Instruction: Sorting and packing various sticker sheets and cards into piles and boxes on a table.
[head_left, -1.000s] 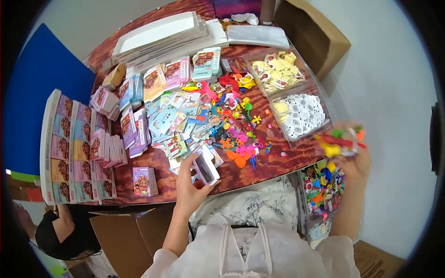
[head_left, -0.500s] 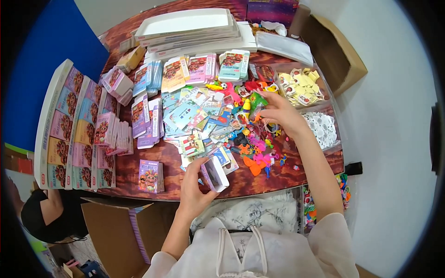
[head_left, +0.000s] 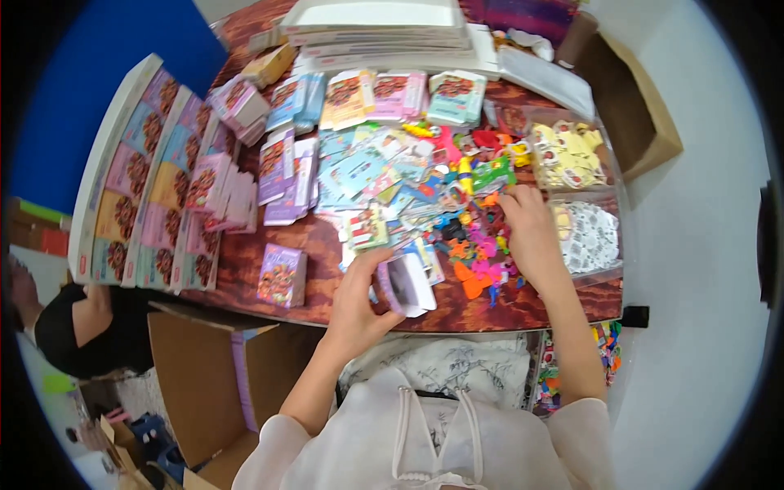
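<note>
My left hand [head_left: 358,304] grips a small purple-and-white carton [head_left: 418,282] near the front edge of the table, its open end showing a hollow inside. Bent over the right side of a pile of small colourful plastic toys [head_left: 482,273] is my right hand [head_left: 532,237]. Its fingers are curled closed, and the tips are hidden, so whatever they pinch cannot be made out. A green packet [head_left: 494,173] lies just beyond those fingers. Left of the toys spreads a heap of printed cards [head_left: 359,171]. A closed purple box [head_left: 282,276] stands left of my left hand.
Flattened cartons [head_left: 347,98] line the back of the cards, with white trays [head_left: 376,37] stacked behind. Trays of filled boxes [head_left: 151,188] stand at left. A clear divided bin [head_left: 616,196] holds yellow packets [head_left: 572,155] and patterned white packets [head_left: 588,237]. Cardboard boxes [head_left: 196,384] sit below.
My right hand has drawn back from the green packet toward the right side of the toys. My left hand still holds the carton. The whole view has shifted, moving the table rightward and up.
</note>
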### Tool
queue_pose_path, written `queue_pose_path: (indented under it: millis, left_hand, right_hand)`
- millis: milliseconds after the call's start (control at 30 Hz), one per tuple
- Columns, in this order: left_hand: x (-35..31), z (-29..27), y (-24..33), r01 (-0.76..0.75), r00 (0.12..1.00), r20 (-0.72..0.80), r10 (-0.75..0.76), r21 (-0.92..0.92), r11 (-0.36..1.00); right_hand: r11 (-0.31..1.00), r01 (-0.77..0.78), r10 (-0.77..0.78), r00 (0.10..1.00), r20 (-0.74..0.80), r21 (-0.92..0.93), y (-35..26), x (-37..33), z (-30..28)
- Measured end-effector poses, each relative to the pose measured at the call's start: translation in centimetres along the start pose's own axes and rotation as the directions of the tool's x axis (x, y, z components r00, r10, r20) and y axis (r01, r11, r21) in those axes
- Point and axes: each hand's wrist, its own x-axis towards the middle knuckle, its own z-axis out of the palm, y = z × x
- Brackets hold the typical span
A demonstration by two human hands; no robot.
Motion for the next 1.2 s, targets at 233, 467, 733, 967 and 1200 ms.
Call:
queue_pose_path:
  millis: [233, 467, 733, 967, 1200]
  left_hand:
    - [-0.4, 0.0, 0.6, 0.007, 1.0, -0.006, -0.007, -0.048, 0.999]
    - [0.2, 1.3, 1.0, 0.105, 0.994, -0.008, -0.105, 0.065, 0.992]
    - [-0.6, -0.4, 0.8, 0.199, 0.967, -0.173, -0.188, 0.049, 0.979]
    - [-1.4, -0.5, 0.7, 0.25, 0.958, -0.111, -0.263, -0.122, 0.961]
    - [-1.3, 0.7, 0.0, 0.15, 0.987, -0.063, -0.145, 0.082, 0.985]
  right_hand:
    - [0.993, 0.097, -0.1, 0.994, -0.043, -0.062, 0.4, 1.1, -2.8]
    - [0.233, -0.381, 0.334, 0.896, 0.294, 0.895, -6.9, 1.0, -7.3]
    - [-0.497, -0.104, 0.36, 0.878, 0.314, 0.861, -3.5, -0.3, -2.0]
    - [-0.972, -0.058, 0.102, 0.766, 0.634, 0.226, 0.0, -4.3, -0.5]
    - [0.714, -0.327, 0.25, 0.945, 0.21, 0.62, -4.4, -3.4, 2.9]
